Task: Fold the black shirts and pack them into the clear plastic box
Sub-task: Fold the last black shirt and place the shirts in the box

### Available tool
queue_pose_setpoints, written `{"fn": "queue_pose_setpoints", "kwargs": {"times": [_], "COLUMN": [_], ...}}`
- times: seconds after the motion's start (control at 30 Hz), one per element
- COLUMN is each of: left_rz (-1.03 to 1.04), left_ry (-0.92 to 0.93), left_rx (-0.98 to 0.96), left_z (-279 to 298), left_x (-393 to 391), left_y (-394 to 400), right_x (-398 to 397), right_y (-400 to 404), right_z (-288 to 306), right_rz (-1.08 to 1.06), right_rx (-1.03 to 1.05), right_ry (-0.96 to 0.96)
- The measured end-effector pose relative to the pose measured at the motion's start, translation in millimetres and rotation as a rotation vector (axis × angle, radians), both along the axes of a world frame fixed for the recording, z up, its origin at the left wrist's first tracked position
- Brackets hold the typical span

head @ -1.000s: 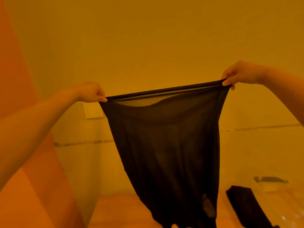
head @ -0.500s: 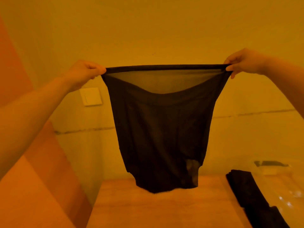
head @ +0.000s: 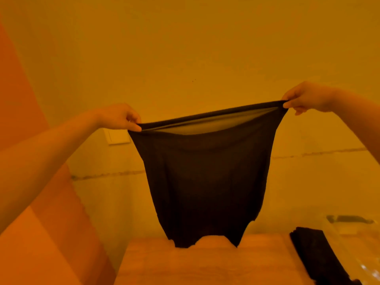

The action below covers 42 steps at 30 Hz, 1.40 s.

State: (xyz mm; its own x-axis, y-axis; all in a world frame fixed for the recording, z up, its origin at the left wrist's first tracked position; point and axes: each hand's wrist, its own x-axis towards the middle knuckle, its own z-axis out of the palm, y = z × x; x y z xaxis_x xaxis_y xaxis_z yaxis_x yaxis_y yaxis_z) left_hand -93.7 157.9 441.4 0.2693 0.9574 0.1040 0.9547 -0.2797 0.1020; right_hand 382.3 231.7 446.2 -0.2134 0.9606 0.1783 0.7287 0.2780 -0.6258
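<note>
Two bare forearms reach in from the lower corners, nearest the camera. Each ends in a hand pinched tight on one end of the top edge of a black shirt (head: 205, 182). The left hand (head: 118, 117) sits lower, thumb and fingers closed on the left corner of that edge. The right hand (head: 304, 96) is higher, gripping the right corner the same way, so the stretched edge slopes up from left to right. That edge is double, and a thin gap between its two layers lets the wall show through.

From the hands the shirt hangs free in the air, narrowing downward, its ragged lower end just above the near part of a pale table (head: 205, 264); I cannot tell whether it touches the top. On the table's right side lies a second shirt (head: 316, 258), dark and folded into a long strip, well apart from the hanging one. Just right of it, at the frame's edge, stands the clear box (head: 357, 243), its wall faint and glossy.

Farther back, a wall (head: 205, 48) fills the view, with a switch plate (head: 117, 136) behind the left hand.
</note>
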Motion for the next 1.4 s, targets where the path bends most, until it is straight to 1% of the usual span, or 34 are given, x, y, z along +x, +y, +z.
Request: {"fn": "queue_pose_setpoints", "kwargs": {"times": [0.07,0.13,0.17,0.23,0.33,0.37,0.4,0.47,0.57,0.67,0.73,0.77,0.87,0.9,0.97,1.0,1.03,1.1,1.23,1.33,1.4], "left_rz": [0.015,0.009,0.009,0.023,0.055,0.060,0.061,0.052,0.013,-0.032,-0.014,0.008,0.111,0.134,0.147,0.143,0.137,0.161,0.260,0.274,0.291], "left_ry": [0.095,0.099,0.064,-0.075,-0.362,-0.434,-0.469,-0.423,-0.335,-0.341,-0.339,-0.270,0.121,0.194,0.243,0.238,0.198,0.043,-0.338,-0.538,-0.593], "left_rx": [0.046,0.145,0.183,0.206,0.136,0.112,0.093,0.032,-0.128,-0.214,-0.272,-0.295,-0.348,-0.337,-0.244,-0.183,-0.121,-0.027,0.043,0.140,0.199], "left_z": [-1.4,-2.6,-3.6,-3.3,-1.1,-0.8,-0.9,-2.1,-3.2,-3.9,-6.5,-8.7,-14.2,-15.9,-17.2,-17.2,-17.1,-17.0,-15.2,-13.9,-14.8], "left_x": [-0.1,0.0,0.0,-1.3,-3.2,-2.9,-1.9,1.8,4.8,-0.2,-3.1,-4.5,-2.0,-1.5,-2.9,-4.3,-6.1,-9.1,-0.3,3.4,4.3], "left_y": [1.2,0.8,0.5,-1.7,-6.4,-7.9,-9.4,-10.9,-15.0,-17.9,-16.4,-13.4,-2.7,-0.4,3.2,4.6,6.3,10.1,10.2,12.7,12.8], "right_x": [-1.1,-2.6,-2.9,-3.5,-6.2,-6.6,-7.5,-5.4,-1.6,2.0,5.0,4.8,1.0,-0.2,-2.0,-1.7,0.1,4.9,6.9,4.5,5.7], "right_y": [1.5,3.1,4.1,6.0,7.8,9.4,10.2,15.3,18.4,21.2,28.1,29.5,29.1,30.0,31.3,32.1,34.1,38.5,44.8,50.4,52.7], "right_z": [-0.4,-2.1,-3.1,-5.3,-9.3,-10.4,-11.0,-10.6,-7.9,-7.1,-8.0,-8.2,-6.2,-5.2,-4.2,-3.7,-4.2,-4.9,-1.8,2.1,4.3], "right_rz": [0.017,0.065,0.088,0.124,0.161,0.155,0.142,0.122,0.111,0.093,0.093,0.090,0.102,0.109,0.119,0.117,0.106,0.078,0.064,0.056,0.072], "right_rx": [-0.010,-0.045,-0.072,-0.123,-0.128,-0.105,-0.084,-0.062,-0.092,-0.110,-0.121,-0.122,-0.152,-0.153,-0.142,-0.132,-0.125,-0.119,-0.082,0.016,0.036], "right_ry": [0.002,0.049,0.089,0.156,0.133,0.120,0.122,0.189,0.255,0.334,0.349,0.342,0.306,0.265,0.169,0.127,0.089,0.056,0.019,0.096,0.140]}}
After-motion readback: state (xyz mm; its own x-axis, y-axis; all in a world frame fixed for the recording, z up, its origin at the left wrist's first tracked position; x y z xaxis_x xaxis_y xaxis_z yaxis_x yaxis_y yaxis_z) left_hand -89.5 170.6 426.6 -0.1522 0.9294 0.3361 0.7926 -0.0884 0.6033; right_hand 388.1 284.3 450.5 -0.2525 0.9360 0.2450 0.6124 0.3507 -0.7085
